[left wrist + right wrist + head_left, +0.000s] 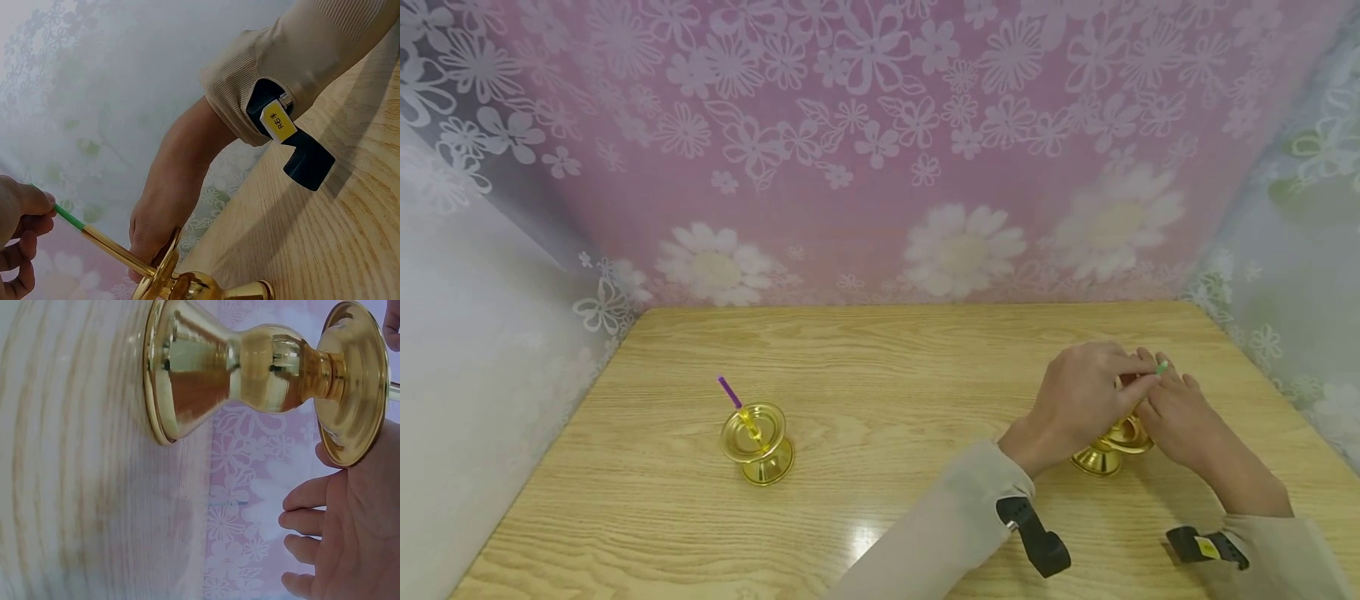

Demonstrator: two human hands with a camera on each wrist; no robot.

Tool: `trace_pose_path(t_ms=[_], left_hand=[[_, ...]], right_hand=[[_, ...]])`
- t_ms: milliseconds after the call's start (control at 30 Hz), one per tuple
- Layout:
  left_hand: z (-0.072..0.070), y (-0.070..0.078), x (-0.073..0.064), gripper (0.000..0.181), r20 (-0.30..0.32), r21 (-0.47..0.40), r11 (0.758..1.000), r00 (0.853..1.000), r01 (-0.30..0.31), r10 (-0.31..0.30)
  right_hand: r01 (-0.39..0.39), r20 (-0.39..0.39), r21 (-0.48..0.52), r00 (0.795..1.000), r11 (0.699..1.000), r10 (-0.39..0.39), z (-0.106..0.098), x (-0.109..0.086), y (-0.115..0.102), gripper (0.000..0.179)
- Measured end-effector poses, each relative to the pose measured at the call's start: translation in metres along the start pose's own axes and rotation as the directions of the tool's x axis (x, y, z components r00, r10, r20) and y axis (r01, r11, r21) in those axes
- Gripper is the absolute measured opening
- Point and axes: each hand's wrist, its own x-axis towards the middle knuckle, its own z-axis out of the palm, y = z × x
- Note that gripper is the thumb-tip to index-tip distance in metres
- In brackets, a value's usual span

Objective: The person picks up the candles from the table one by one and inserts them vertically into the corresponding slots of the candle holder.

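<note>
My left hand (pixel 1086 392) pinches the upper end of a thin green stick (pixel 69 217) between thumb and fingertips. The stick's lower end meets a slim gold tube (pixel 115 249) rising from the dish of a gold candle holder (pixel 269 365). That holder stands upright on the table at the right, partly hidden by the hands in the head view. My right hand (pixel 1183 417) holds the dish rim on its far right side, with the thumb behind the dish and the other fingers loosely extended beside it in the right wrist view.
A second gold candle holder (pixel 767 462) stands on the left of the wooden table (pixel 850 358), with a purple stick (pixel 729 392) leaning out of its yellow tube. Flower-printed cloth walls (pixel 850 242) enclose the table at the back and both sides.
</note>
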Motion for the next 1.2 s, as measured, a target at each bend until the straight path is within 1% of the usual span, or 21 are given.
trace_pose_path(t_ms=[133, 233, 300, 367, 467, 600, 700, 833, 933, 1100, 1167, 1200], left_hand=[[0.002, -0.001, -0.001, 0.02, -0.027, 0.016, 0.999, 0.999, -0.041, 0.041], [0.003, -0.001, -0.002, 0.02, -0.054, 0.1, 0.991, 0.994, -0.093, 0.099], [0.004, -0.002, -0.003, 0.019, -0.074, 0.173, 0.975, 0.986, -0.137, 0.151], [0.005, -0.002, -0.004, 0.019, -0.092, 0.235, 0.958, 0.977, -0.164, 0.19], [0.006, -0.002, -0.005, 0.019, -0.118, 0.271, 0.949, 0.973, -0.162, 0.2], [0.007, 0.0, -0.006, 0.019, -0.135, 0.277, 0.953, 0.977, -0.124, 0.167], [0.008, 0.003, -0.005, 0.018, -0.125, 0.265, 0.957, 0.981, -0.113, 0.151], [0.008, 0.005, -0.003, 0.018, -0.101, 0.212, 0.972, 0.987, -0.105, 0.128], [0.007, 0.003, -0.002, 0.018, -0.072, 0.152, 0.983, 0.991, -0.104, 0.116], [0.005, -0.004, 0.003, 0.02, -0.005, 0.061, 0.99, 0.992, -0.128, 0.129], [0.006, -0.007, 0.003, 0.021, 0.01, 0.021, 0.992, 0.992, -0.127, 0.126], [0.005, -0.008, 0.003, 0.022, 0.022, -0.003, 0.994, 0.993, -0.112, 0.112]], right_hand=[[0.009, 0.002, -0.023, 1.0, 1.0, -0.009, 0.0, 0.0, -0.001, 0.058], [0.026, -0.011, -0.042, 1.0, 0.999, -0.027, 0.001, -0.001, 0.0, 0.057], [0.036, -0.018, -0.051, 0.999, 0.998, -0.037, 0.001, -0.001, 0.0, 0.058], [0.043, -0.022, -0.063, 0.999, 0.997, -0.045, 0.001, -0.001, 0.0, 0.058], [0.045, -0.02, -0.073, 0.999, 0.996, -0.046, 0.002, 0.0, 0.001, 0.059], [0.05, -0.029, -0.076, 0.998, 0.996, -0.053, 0.003, 0.0, 0.002, 0.058], [0.072, -0.051, -0.079, 0.996, 0.994, -0.076, 0.004, -0.001, 0.005, 0.055], [0.096, -0.069, -0.092, 0.992, 0.991, -0.103, 0.006, -0.003, 0.006, 0.052], [0.089, -0.068, -0.069, 0.993, 0.994, -0.094, 0.005, -0.002, 0.005, 0.051], [0.056, -0.054, -0.014, 0.997, 0.998, -0.057, 0.003, 0.0, 0.002, 0.054], [0.046, -0.051, -0.006, 0.998, 0.999, -0.047, 0.002, 0.0, 0.001, 0.054], [0.045, -0.053, -0.003, 0.998, 0.999, -0.045, 0.002, 0.0, 0.001, 0.054]])
